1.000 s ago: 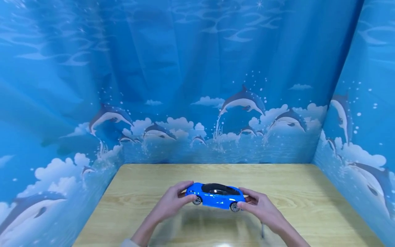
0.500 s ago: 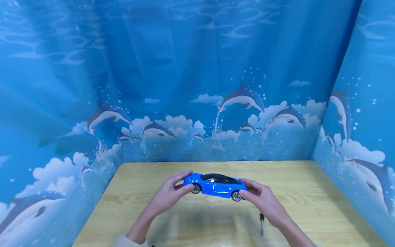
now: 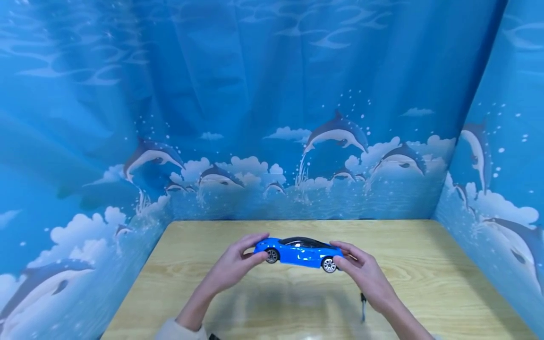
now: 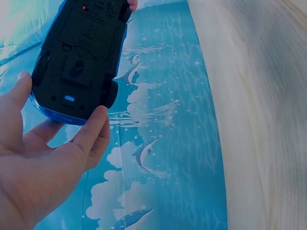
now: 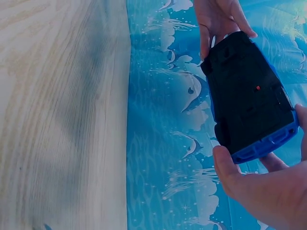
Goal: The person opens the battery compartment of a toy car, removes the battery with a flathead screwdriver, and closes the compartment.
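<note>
A shiny blue toy car (image 3: pixel 299 255) with a black roof is held up over the table, its side turned towards me in the head view. My left hand (image 3: pixel 233 264) grips one end, thumb by the wheel and fingers over the far side. At the other end my right hand (image 3: pixel 367 274) pinches the car in the same way. The left wrist view shows the car's black underside (image 4: pixel 81 52), with a small red spot and a bluish-white patch on it. From the right wrist, the underside (image 5: pixel 247 96) appears again, above a blue bumper (image 5: pixel 268 143).
On the wooden table (image 3: pixel 187 245), below my right hand, lies a thin tool (image 3: pixel 363 307) with a black end and a metal shaft. A small black object (image 3: pixel 214 336) shows at the bottom edge. Blue dolphin-print curtains (image 3: pixel 272 94) enclose the back and sides.
Both hands have lifted the car a little and tipped it, so its side shows more and its roof less. More of the thin tool on the table has come into sight.
</note>
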{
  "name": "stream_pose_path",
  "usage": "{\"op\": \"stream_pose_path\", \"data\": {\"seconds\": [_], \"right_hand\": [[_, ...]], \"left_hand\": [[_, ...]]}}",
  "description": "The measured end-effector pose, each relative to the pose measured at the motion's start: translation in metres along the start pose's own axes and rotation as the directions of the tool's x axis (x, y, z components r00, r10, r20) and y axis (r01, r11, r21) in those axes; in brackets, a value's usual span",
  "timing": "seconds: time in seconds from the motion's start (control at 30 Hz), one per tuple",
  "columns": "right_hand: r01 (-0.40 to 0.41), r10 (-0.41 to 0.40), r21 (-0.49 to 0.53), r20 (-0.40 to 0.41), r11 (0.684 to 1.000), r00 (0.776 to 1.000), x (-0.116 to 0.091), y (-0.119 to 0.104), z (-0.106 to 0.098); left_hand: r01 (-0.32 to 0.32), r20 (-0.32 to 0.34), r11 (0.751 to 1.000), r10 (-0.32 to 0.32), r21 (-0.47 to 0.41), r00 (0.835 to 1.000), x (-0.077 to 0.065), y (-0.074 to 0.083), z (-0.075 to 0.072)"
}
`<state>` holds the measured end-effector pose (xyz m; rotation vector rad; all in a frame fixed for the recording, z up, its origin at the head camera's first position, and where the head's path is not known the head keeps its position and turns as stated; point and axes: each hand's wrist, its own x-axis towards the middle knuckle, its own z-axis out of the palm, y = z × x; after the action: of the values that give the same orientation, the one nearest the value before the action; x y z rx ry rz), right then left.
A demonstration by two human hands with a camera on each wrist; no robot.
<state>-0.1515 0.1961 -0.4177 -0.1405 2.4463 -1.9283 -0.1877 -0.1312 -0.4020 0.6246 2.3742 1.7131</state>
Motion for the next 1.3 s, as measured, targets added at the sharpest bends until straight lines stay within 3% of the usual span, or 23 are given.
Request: {"op": "stream_pose_path", "data": {"seconds": [0.37,0.53,0.8,1.03,1.3], "right_hand": [[-0.023,0.023,0.01,-0.033,1.0,0.999,0.003,0.006,0.002],[-0.054,0.053,0.051,0.007,0.997,0.999,0.003,0.009,0.001],[-0.082,0.073,0.095,0.088,0.992,0.993,0.007,0.013,0.0],[-0.129,0.124,0.098,0.055,0.987,0.991,0.011,0.014,0.0],[-0.119,0.108,0.133,0.084,0.984,0.991,0.015,0.018,-0.002]], "left_hand": [[0.011,-0.019,1.0,-0.011,0.002,1.0,0.005,-0.011,0.004],[0.026,-0.014,0.999,-0.026,0.046,1.0,0.005,-0.016,0.005],[0.07,0.001,0.997,-0.07,0.032,0.998,0.006,-0.02,0.003],[0.07,0.038,0.998,-0.07,0.009,0.997,0.009,-0.024,0.002],[0.031,0.044,0.999,-0.031,0.011,0.999,0.013,-0.029,0.0]]}}
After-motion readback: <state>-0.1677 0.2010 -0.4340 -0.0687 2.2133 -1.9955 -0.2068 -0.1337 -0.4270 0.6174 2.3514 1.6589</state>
